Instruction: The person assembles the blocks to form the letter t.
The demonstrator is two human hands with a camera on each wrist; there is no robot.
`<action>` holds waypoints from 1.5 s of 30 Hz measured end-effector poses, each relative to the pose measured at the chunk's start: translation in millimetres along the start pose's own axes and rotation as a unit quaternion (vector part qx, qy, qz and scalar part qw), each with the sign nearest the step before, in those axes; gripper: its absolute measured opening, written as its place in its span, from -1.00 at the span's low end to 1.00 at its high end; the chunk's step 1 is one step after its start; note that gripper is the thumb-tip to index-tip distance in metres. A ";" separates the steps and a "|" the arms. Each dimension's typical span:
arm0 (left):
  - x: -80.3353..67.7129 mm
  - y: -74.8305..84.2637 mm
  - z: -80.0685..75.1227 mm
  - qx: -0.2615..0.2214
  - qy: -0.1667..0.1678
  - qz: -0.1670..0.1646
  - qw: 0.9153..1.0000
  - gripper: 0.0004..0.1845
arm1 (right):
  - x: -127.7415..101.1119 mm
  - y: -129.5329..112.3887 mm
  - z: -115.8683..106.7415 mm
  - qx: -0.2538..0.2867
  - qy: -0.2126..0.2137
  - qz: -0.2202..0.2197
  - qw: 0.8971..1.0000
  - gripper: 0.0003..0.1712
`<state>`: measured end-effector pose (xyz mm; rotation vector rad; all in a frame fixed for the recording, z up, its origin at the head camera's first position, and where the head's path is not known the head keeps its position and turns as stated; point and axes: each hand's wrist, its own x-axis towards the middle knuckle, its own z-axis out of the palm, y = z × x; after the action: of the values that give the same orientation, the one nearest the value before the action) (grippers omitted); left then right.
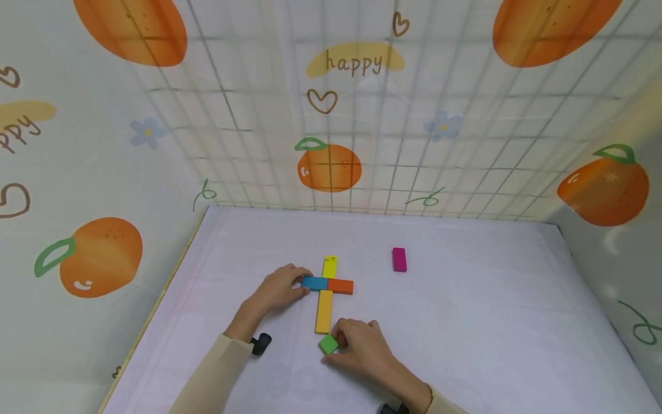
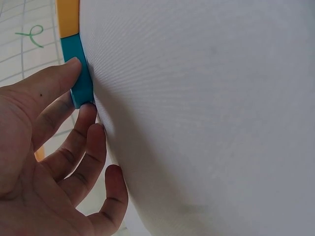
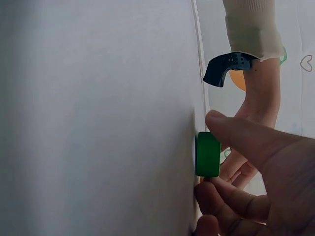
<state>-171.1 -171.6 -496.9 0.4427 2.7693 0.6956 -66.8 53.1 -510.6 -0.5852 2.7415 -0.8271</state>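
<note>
In the head view my left hand (image 1: 277,287) pinches the left end of a blue block (image 1: 314,283). The left wrist view shows the thumb on one side of this blue block (image 2: 78,81) and fingertips at its end. An orange-red block (image 1: 340,286) meets its right end, with a bright yellow block (image 1: 329,268) above and a longer amber block (image 1: 323,311) below, forming a cross. My right hand (image 1: 364,348) is around a small green block (image 1: 328,344), turned cornerwise near the amber block's lower end. In the right wrist view a gap separates the thumb from the green block (image 3: 208,154).
A magenta block (image 1: 399,260) lies apart toward the back right of the white table (image 1: 491,310). A patterned curtain (image 1: 248,144) hangs along the back and sides. A black wrist device (image 1: 261,344) sits on the left wrist.
</note>
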 end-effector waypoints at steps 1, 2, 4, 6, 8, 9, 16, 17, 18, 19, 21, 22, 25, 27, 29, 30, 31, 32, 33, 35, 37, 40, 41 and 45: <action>0.1 0.0 0.0 0.000 0.000 0.001 1.000 -0.63 | 0.1 0.3 0.6 -0.001 0.000 0.000 1.000 -0.50; 0.2 -0.2 0.0 0.000 0.000 0.002 1.000 -0.63 | 0.2 0.6 1.0 -0.001 0.001 -0.001 1.000 -0.50; 0.3 0.0 0.2 0.001 0.000 0.002 1.000 -0.63 | 0.2 1.4 2.0 -0.003 0.002 -0.003 1.000 -0.49; 0.3 0.4 0.0 0.001 -0.001 0.002 1.000 -0.62 | 0.4 1.8 2.5 -0.004 0.002 -0.004 1.000 -0.49; 0.4 0.8 -0.3 0.001 -0.002 0.001 1.000 -0.62 | 0.5 2.3 2.8 -0.006 0.003 -0.005 1.000 -0.49; 0.5 1.1 -0.4 0.000 -0.002 0.000 1.000 -0.62 | 0.5 2.5 2.9 -0.006 0.003 -0.005 1.000 -0.49; 0.7 2.0 -1.0 0.004 -0.004 -0.005 1.000 -0.62 | 0.7 1.7 1.3 -0.009 -0.002 -0.006 1.000 -0.48; 0.8 1.9 -1.0 0.004 -0.004 -0.005 1.000 -0.62 | 0.6 1.5 1.0 -0.010 -0.003 -0.006 1.000 -0.48; 0.9 1.8 -1.0 0.004 -0.003 -0.005 1.000 -0.62 | 0.6 1.2 0.5 -0.009 -0.005 -0.005 1.000 -0.47; 1.0 1.7 -1.0 0.005 -0.003 -0.004 1.000 -0.62 | 0.5 1.0 -0.1 -0.008 -0.007 -0.002 1.000 -0.46; 1.2 1.5 -0.9 0.007 -0.003 -0.003 1.000 -0.62 | 0.0 0.5 -2.1 -0.002 -0.011 0.007 1.000 -0.43; 1.2 1.5 -0.9 0.007 -0.004 -0.002 1.000 -0.62 | -0.3 0.5 -3.6 0.002 -0.011 0.010 1.000 -0.42; 1.1 1.6 -0.9 0.009 -0.004 0.000 1.000 -0.62 | -1.5 1.8 -9.3 0.012 -0.004 0.025 1.000 -0.40; 1.0 1.6 -0.7 0.010 -0.005 0.000 1.000 -0.62 | -2.1 4.4 -14.0 0.014 0.003 0.033 0.999 -0.40; 0.9 1.6 -0.4 0.011 -0.006 -0.001 1.000 -0.62 | -2.3 8.1 -18.3 0.010 0.012 0.042 0.999 -0.40; 0.9 1.5 -0.1 0.011 -0.007 -0.002 1.000 -0.62 | -2.4 10.1 -20.6 0.008 0.017 0.046 0.999 -0.40; 1.0 1.4 0.1 0.011 -0.007 -0.002 1.000 -0.62 | -2.4 12.2 -22.7 0.008 0.022 0.051 0.998 -0.39; 1.1 1.2 0.3 0.010 -0.007 -0.003 1.000 -0.62 | -2.4 14.6 -24.5 0.006 0.029 0.055 0.998 -0.40; 1.3 1.1 0.4 0.010 -0.006 -0.002 1.000 -0.63 | -2.4 17.0 -26.5 0.005 0.037 0.056 0.998 -0.40; 1.4 0.2 1.2 0.010 -0.005 -0.003 1.000 -0.63 | -3.0 21.7 -30.1 0.005 0.056 0.054 0.997 -0.43; 1.6 -0.7 1.9 0.010 -0.003 -0.004 1.000 -0.63 | -3.9 26.5 -33.5 0.006 0.075 0.048 0.996 -0.46; 1.4 -1.8 2.9 0.008 -0.002 -0.006 1.000 -0.63 | -4.7 33.4 -37.0 -0.003 0.099 0.040 0.994 -0.48; 1.3 -1.9 2.9 0.006 -0.002 -0.005 1.000 -0.63 | -4.7 35.4 -37.8 -0.005 0.105 0.042 0.994 -0.49; 1.3 -2.0 2.8 0.002 -0.001 -0.005 1.000 -0.63 | -3.5 42.2 -41.2 -0.006 0.116 0.056 0.992 -0.49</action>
<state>-171.9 -171.6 -500.6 0.4300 2.7696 0.6860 -89.7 106.6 -500.5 -0.3530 2.9566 -0.9032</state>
